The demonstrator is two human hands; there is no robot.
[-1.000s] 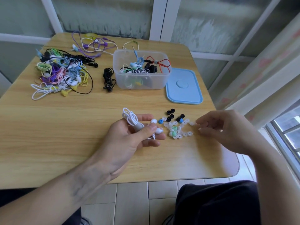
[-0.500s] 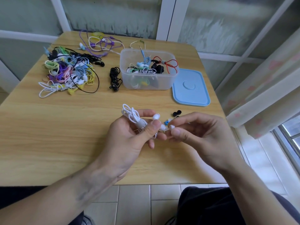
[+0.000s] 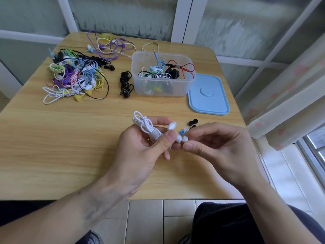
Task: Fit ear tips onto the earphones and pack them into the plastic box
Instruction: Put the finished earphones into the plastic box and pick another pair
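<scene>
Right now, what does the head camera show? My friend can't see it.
A left hand holds coiled white earphones while the right hand pinches a white ear tip onto one bud. Behind sit a clear plastic box of earphones, its blue lid, and a colourful cable pile.

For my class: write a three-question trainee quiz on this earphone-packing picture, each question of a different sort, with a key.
1. True or false: the blue lid is closed on the plastic box.
2. Which hand grips the white earphones? A) left hand B) right hand
3. Fill in: the right hand pinches a white ____ at the earbud.

Key:
1. False; the lid lies flat on the table beside the open box.
2. A
3. ear tip
</scene>
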